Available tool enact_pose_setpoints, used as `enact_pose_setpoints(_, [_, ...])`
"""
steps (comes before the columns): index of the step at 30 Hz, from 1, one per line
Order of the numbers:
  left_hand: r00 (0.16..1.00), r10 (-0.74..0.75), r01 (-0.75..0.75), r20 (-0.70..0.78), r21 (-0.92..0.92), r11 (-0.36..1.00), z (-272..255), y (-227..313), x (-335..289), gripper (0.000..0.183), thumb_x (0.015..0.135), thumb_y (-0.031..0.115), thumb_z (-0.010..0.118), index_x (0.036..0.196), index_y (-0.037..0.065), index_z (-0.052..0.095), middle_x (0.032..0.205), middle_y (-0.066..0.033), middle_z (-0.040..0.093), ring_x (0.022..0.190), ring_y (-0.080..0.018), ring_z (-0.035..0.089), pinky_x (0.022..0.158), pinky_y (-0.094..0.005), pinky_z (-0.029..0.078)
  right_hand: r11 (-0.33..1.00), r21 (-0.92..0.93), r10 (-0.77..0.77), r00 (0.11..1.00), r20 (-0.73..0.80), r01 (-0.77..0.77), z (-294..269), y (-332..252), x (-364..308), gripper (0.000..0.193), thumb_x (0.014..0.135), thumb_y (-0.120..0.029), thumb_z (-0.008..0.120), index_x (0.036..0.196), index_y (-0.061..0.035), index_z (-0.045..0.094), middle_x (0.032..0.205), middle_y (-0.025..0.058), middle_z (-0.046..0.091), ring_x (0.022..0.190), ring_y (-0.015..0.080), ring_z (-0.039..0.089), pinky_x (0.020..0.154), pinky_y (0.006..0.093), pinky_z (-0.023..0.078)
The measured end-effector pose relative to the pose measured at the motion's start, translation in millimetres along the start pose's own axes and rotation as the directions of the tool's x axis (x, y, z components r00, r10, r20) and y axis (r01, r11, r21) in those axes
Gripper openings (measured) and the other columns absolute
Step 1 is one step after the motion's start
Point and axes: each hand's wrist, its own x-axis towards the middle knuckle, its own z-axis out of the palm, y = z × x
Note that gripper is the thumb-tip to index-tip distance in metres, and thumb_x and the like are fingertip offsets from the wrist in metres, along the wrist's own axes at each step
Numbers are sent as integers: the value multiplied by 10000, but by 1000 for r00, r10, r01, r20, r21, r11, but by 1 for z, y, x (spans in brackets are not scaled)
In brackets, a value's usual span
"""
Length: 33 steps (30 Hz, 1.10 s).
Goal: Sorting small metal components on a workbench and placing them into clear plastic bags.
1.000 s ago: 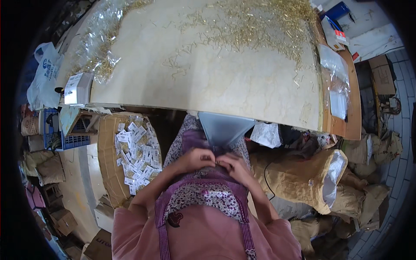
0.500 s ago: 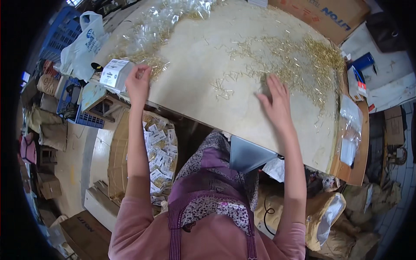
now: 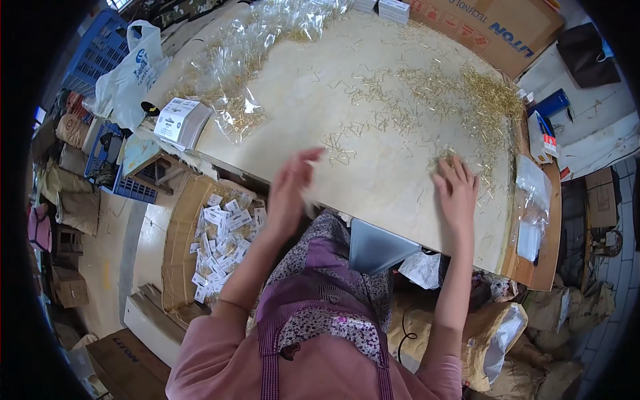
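Note:
My left hand (image 3: pixel 291 190) is over the table's front edge, smeared by motion. A faint whitish blur shows under its fingers, and I cannot make out what it is. My right hand (image 3: pixel 458 193) rests on the pale table (image 3: pixel 287 107) with its fingers apart. Its fingertips touch the near edge of a spread of small gold-coloured bent wire pieces (image 3: pixel 490 100), which look like hooks. At the table's left edge stands a stack of white printed cards (image 3: pixel 180 123). Clear plastic bags (image 3: pixel 233 53) with gold pieces among them lie behind it.
Below the table's left front, a cardboard box (image 3: pixel 175 247) holds many small carded packets (image 3: pixel 227 230). A grey-blue panel (image 3: pixel 383 247) juts from under the front edge. Clear bags (image 3: pixel 533 200) lie at the right side. A large carton (image 3: pixel 480 33) stands at the back.
My left hand has moved right and nearer, from beside the card stack to the table's front edge. My right hand has shifted right and a little nearer.

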Motion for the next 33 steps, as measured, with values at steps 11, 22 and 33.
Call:
enact_pose_setpoints(11, [880,-89,213,466,-221,952,68,-33,-78,581,1009,436,211,1335,1,416,1361,-124,450,1189,-186,462,1022,-309,344,514,825,150,972,183,-234,-2,-107,-146,151,849,-111,656,936,6,618,790,65,625,679,125,562,653,257,462])
enact_pose_setpoints(22, [851,-14,-225,525,388,894,41,-31,-79,104,859,6,575,926,-5,654,784,-49,599,726,-97,575,655,-227,467,92,968,271,941,201,-233,-1,-101,-157,243,937,-221,541,1024,1,591,820,32,606,741,102,544,660,240,439])
enact_pose_setpoints(33, [852,-59,-142,521,338,930,39,-48,-96,79,847,33,598,911,-11,582,785,-100,598,710,-183,608,684,-281,486,363,877,248,940,234,-314,-1,-98,-181,128,841,-10,627,958,-2,574,761,3,548,737,56,511,704,196,414])
